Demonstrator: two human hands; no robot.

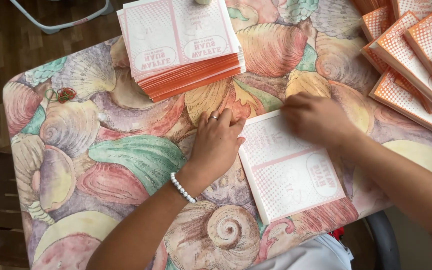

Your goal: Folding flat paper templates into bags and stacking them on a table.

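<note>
Flat pink-and-white paper sheet lay on the table, close to the near edge and a bit to the right of the middle. The table had a cover with big sea shells drawn on it in many colours. A neat stack of the same sheets, with orange edges, sat at the far side of the table, well apart from the single sheet. A pile of folded orange-and-white boxes leaned on each other at the far right corner. Some red and green rubber bands lay near the left edge. Nothing sat between the hands and the sheet. The left hand lay flat with its palm down, fingers spread, pressing on the table right at the sheet's left edge; it held nothing. It wore a ring and a white bead bracelet. The right hand was blurry and rested on the sheet's far corner, and I could not tell if it gripped the paper.
</note>
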